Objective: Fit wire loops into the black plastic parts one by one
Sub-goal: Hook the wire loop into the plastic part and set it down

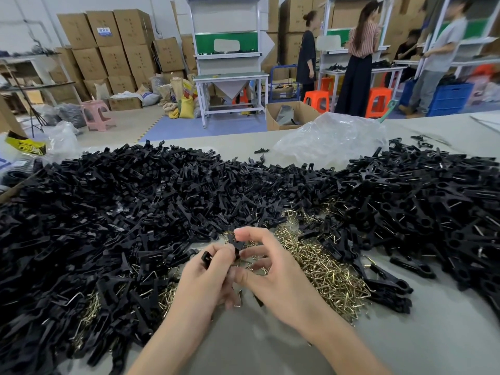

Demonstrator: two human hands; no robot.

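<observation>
Beside the wire pile our left hand pinches a black part; right hand curled at it, hold unclear; we judge loop-seating next.

Nothing here can be read for certain. A blue-and-white rectangular label sits on the front of a brown cardboard box high in the stack at the back left, but its characters are too small to make out. The neighbouring stacked cartons carry small dark printed marks, equally illegible. A crumpled yellow-and-black plastic wrapper at the far left bears pale lettering, blurred beyond reading. A white sack near the cartons shows a bluish round mark, also unreadable.
</observation>
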